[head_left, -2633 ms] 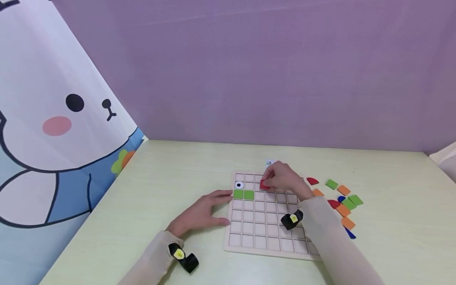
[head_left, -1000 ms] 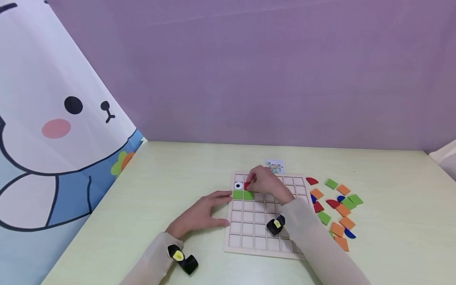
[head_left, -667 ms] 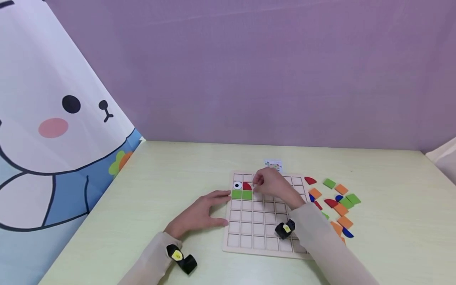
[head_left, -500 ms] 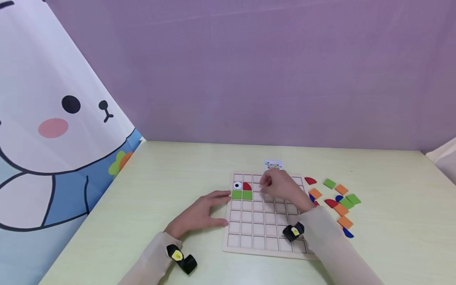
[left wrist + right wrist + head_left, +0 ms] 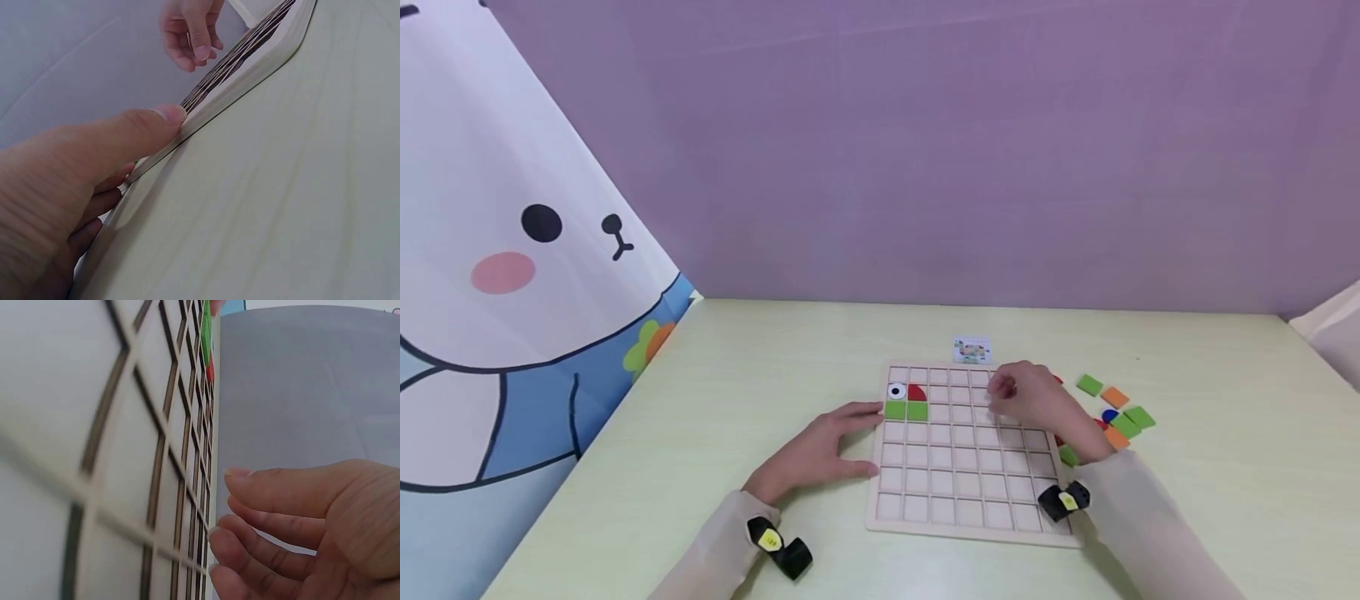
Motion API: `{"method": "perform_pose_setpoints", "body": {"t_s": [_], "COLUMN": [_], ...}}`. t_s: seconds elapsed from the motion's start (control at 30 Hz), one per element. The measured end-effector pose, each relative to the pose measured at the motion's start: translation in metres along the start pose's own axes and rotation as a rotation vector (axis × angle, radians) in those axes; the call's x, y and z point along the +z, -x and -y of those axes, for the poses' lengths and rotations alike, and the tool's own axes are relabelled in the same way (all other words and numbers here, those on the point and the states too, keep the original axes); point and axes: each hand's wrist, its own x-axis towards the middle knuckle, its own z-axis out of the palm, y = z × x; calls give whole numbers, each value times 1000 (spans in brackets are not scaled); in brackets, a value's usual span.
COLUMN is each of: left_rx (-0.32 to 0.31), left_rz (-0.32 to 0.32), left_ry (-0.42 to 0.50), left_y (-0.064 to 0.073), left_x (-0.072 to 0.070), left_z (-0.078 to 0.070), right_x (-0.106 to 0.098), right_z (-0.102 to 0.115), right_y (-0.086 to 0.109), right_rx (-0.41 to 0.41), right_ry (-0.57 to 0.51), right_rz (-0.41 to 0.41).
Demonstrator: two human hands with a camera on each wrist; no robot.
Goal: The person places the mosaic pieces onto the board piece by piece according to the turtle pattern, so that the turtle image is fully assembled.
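Observation:
A pale wooden grid board (image 5: 970, 532) lies on the table. In its upper left cells sit a round eye tile (image 5: 897, 391), a red quarter-round tile (image 5: 917, 392) and two green square tiles (image 5: 906, 410). My left hand (image 5: 820, 450) rests at the board's left edge, thumb and fingers spread; the left wrist view puts the thumb (image 5: 159, 122) on the rim. Over the board's right part hovers my right hand (image 5: 1037, 400), fingers loosely bent. Nothing shows between its thumb (image 5: 275, 487) and fingers in the right wrist view.
Right of the board lie loose tiles, among them green squares (image 5: 1089, 384), orange squares (image 5: 1115, 397) and a blue piece (image 5: 1109, 415); my right arm covers some. A small picture card (image 5: 972, 349) lies behind the board. A purple backdrop (image 5: 985, 167) rises behind the table.
My right hand carried the red quarter-round tile left, set it in the cell beside the eye tile and let go. It has since moved right across the board. The left hand stays put.

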Motion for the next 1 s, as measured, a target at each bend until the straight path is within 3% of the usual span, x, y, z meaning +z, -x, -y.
{"method": "perform_pose_setpoints", "body": {"t_s": [0.3,1.0], "left_rx": [6,10], "left_rz": [-6,-9], "left_ry": [20,9], "left_y": [-1,0], "left_x": [3,0], "left_z": [0,1], "right_x": [-13,-28], "right_z": [-18,-51], "right_y": [18,61], "right_rx": [56,65], "right_ry": [43,109], "right_rz": [0,-11]}}
